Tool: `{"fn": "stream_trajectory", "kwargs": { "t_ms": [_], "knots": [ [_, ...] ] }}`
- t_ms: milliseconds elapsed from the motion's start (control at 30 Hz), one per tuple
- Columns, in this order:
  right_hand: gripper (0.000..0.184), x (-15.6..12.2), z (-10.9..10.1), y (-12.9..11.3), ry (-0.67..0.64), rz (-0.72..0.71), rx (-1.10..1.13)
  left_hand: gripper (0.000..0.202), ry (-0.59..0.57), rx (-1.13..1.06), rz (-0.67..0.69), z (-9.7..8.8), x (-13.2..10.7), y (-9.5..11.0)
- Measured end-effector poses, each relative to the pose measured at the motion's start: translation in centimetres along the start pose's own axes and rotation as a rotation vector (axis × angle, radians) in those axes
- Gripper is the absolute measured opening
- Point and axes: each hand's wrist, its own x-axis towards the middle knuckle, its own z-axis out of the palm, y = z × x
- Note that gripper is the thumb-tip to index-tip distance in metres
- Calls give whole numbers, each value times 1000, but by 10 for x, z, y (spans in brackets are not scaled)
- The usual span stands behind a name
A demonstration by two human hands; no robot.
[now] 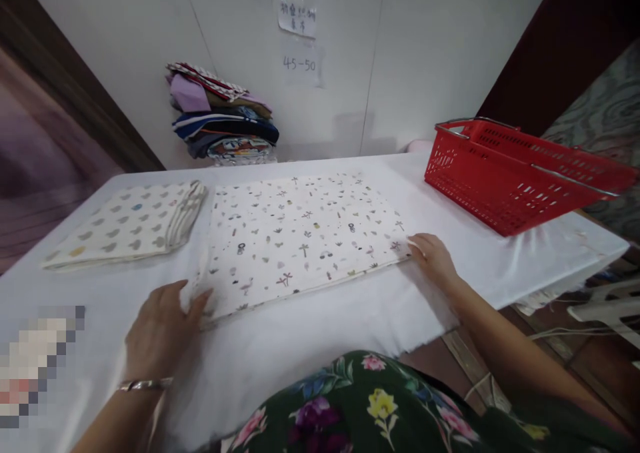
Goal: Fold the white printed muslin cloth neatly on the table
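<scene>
A folded white cloth with small printed motifs (300, 233) lies flat on the white-covered table (325, 326) in front of me. My left hand (163, 330) pinches the cloth's near left corner, thumb and fingers closed on the fabric. My right hand (433, 260) rests at the cloth's near right corner, fingers curled onto its edge. A second folded cloth with pale heart shapes (127, 225) lies to the left, apart from both hands.
A red plastic basket (515, 173) stands at the table's right side. A stack of folded coloured fabrics (223, 116) sits against the back wall. Paper notes (297, 16) hang on the wall. The table's right edge drops to a floor with cables.
</scene>
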Motion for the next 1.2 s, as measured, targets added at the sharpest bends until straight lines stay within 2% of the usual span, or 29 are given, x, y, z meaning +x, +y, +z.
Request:
{"fn": "stream_trajectory", "kwargs": {
  "t_ms": [67,100,200,300,433,733,867,1067,1200],
  "knots": [
    [23,0,0,-16,-29,-152,155,39,117,-89,226,2,-5,16],
    [21,0,1,-24,-55,-208,214,34,132,-147,335,5,-8,26],
    [20,4,5,-44,-141,-307,286,26,48,-288,581,15,-12,61],
    [20,7,10,-51,-209,-312,274,25,-34,-334,689,24,-12,92],
    [21,7,16,-47,-260,-300,237,23,-100,-370,723,33,-8,110],
    [22,1,25,-42,-199,-221,343,26,-193,-496,658,38,-5,110],
    [22,0,20,-43,-190,-220,372,28,-158,-502,652,37,-7,111],
    [24,-1,19,-41,-252,-309,295,25,-109,-391,775,37,-12,109],
    [23,-1,20,-39,-253,-365,234,24,-92,-338,796,36,-13,111]
  ]
}}
